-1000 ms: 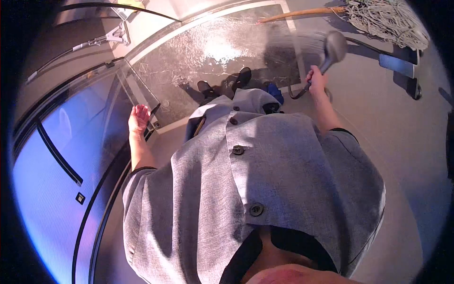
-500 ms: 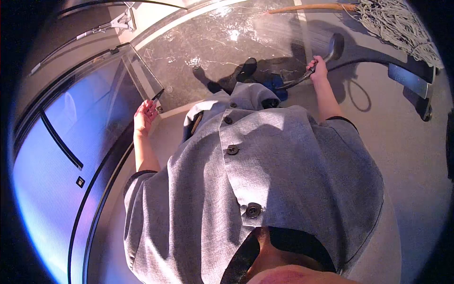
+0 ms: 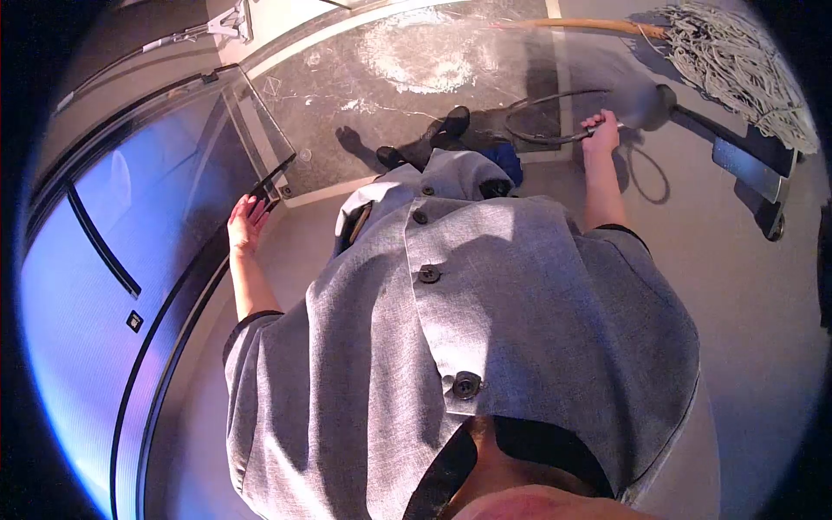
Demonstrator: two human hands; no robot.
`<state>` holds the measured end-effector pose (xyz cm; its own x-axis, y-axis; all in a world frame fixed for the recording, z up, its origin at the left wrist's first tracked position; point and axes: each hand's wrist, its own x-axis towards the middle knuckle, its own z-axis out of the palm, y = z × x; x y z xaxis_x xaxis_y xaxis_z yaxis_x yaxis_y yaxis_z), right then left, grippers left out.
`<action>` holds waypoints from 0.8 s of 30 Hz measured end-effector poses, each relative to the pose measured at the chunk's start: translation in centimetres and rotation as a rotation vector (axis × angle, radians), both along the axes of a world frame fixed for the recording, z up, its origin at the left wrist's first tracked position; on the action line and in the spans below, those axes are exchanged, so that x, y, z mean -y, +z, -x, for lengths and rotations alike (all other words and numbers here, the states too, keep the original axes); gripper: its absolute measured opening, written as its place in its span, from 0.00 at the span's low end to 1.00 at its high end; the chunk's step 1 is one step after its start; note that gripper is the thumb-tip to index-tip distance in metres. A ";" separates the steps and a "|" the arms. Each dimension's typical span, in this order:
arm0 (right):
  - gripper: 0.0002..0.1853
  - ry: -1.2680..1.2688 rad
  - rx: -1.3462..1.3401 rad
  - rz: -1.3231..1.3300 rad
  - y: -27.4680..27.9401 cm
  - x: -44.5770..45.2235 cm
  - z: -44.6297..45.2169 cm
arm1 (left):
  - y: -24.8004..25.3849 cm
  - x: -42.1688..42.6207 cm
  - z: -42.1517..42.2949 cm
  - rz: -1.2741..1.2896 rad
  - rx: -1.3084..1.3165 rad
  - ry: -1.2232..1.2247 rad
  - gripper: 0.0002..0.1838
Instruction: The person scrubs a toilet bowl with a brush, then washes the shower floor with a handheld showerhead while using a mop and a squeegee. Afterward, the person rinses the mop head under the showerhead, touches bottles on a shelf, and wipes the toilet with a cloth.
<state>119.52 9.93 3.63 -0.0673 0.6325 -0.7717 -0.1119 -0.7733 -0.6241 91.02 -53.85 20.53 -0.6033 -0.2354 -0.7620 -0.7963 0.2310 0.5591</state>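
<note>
My right hand [image 3: 601, 134], fingers closed, grips the handle of a shower head [image 3: 654, 106]. The head points up and right in this view, and a blurred spray fans out from it over the floor. A dark shower hose [image 3: 542, 136] loops left from the grip. At the left, my left hand [image 3: 246, 227] is at the dark-framed edge of a glass door [image 3: 195, 130], its fingers partly curled about the frame. Part of those fingers lies in shadow. Ahead, the wet dark marbled floor [image 3: 381, 82] carries a bright white patch of foam or glare.
A string mop [image 3: 728, 65] with a wooden handle [image 3: 598, 26] lies at the upper right. Beside it is a dark long-handled tool with a flat blade [image 3: 752, 165]. A pole with a white clamp head [image 3: 227, 26] is at the upper left. My dark shoes [image 3: 451, 126] are near the floor's pale border.
My right hand has moved right with the shower head, which now sprays; the hose loop has swung wider. My left hand has shifted slightly left. More of the bright floor patch shows.
</note>
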 end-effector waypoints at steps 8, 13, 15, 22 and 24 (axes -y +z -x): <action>0.08 0.152 0.121 -0.059 1.0 3.2 5.1 | 0.6 0.8 -2.4 0.060 0.061 0.006 0.20; 0.07 0.410 -0.037 0.130 0.6 6.8 8.5 | 1.2 1.9 -3.7 0.096 0.088 0.044 0.17; 0.08 0.473 -0.073 0.142 0.0 8.1 9.3 | 1.4 2.6 -4.2 0.110 0.084 0.048 0.17; 0.10 0.641 -0.098 0.219 2.8 10.1 11.7 | 1.9 2.1 -5.1 0.135 0.103 0.074 0.16; 0.09 0.651 -0.121 0.155 2.7 9.6 11.3 | 2.0 2.0 -5.1 0.144 0.110 0.081 0.15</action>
